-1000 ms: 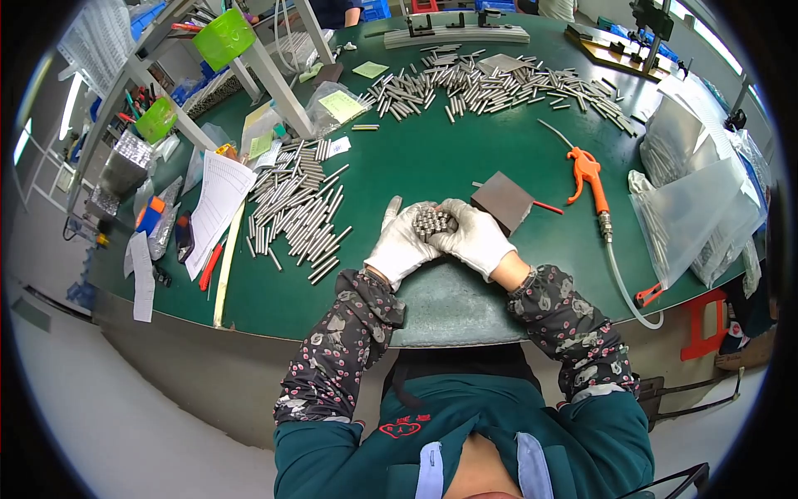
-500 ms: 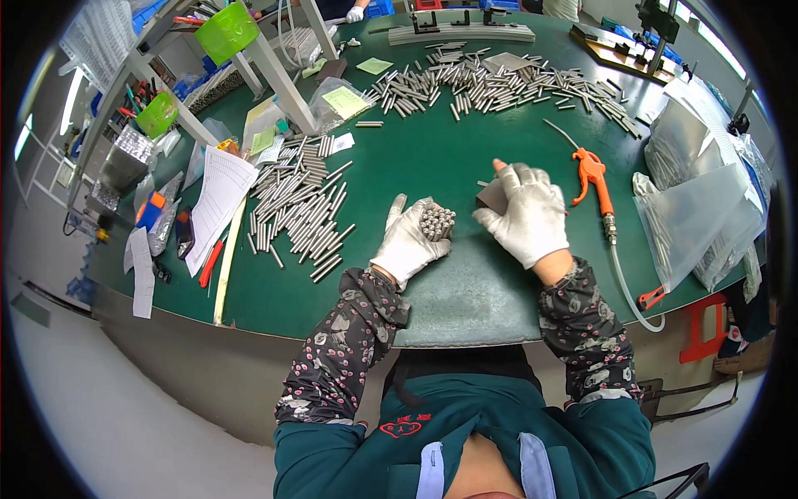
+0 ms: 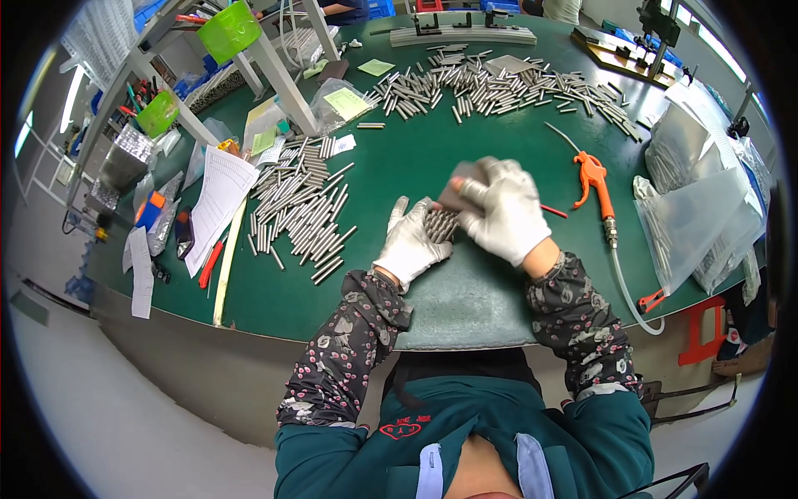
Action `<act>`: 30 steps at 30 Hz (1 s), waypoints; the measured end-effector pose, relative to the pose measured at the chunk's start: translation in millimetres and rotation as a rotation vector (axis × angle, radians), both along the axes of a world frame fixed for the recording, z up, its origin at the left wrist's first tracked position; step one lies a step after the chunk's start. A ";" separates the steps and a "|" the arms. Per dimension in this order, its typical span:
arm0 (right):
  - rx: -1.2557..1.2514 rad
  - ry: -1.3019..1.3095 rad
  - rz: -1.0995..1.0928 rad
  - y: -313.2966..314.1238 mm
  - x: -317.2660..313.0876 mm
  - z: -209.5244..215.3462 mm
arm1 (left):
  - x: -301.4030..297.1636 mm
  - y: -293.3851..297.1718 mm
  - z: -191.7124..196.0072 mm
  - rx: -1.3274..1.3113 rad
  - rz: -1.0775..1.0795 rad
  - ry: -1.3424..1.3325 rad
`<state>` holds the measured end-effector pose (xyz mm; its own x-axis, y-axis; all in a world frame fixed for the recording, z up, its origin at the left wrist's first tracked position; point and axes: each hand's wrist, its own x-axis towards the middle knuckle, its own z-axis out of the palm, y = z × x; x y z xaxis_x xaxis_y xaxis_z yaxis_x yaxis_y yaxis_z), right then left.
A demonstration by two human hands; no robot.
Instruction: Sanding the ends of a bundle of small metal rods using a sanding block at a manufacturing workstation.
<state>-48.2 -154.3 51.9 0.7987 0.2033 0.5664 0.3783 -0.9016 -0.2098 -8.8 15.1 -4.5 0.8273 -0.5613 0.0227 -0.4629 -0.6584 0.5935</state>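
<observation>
My left hand (image 3: 409, 243), in a white glove, holds a bundle of short metal rods (image 3: 440, 223) upright on the green table (image 3: 391, 175). My right hand (image 3: 503, 209), also gloved, grips a small dark square pad (image 3: 455, 185) and hovers right above and beside the bundle; the hand is blurred. A loose pile of the same rods (image 3: 303, 212) lies to the left of my left hand. A larger spread of rods (image 3: 490, 83) lies at the far side of the table.
An orange air blow gun (image 3: 594, 179) with a hose lies right of my hands. Clear plastic bags (image 3: 698, 216) sit at the right edge. Papers (image 3: 218, 200), tools and green bins (image 3: 229, 29) crowd the left side. A red stool (image 3: 702, 333) stands lower right.
My right hand left the bundle, reached right to the dark pad, picked it up and brought it back over the rods. My left hand kept holding the bundle.
</observation>
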 end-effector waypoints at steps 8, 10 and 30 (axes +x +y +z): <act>-0.079 -0.057 -0.137 -1.9 12.6 3.5 | -11.0 3.3 5.4 -0.008 0.082 -0.156; 0.015 0.051 0.076 2.6 1.9 6.3 | -8.5 4.1 5.0 0.037 0.031 -0.116; -0.029 0.018 -0.233 -9.4 6.4 -11.6 | -7.3 1.4 -7.5 -0.225 0.039 -0.189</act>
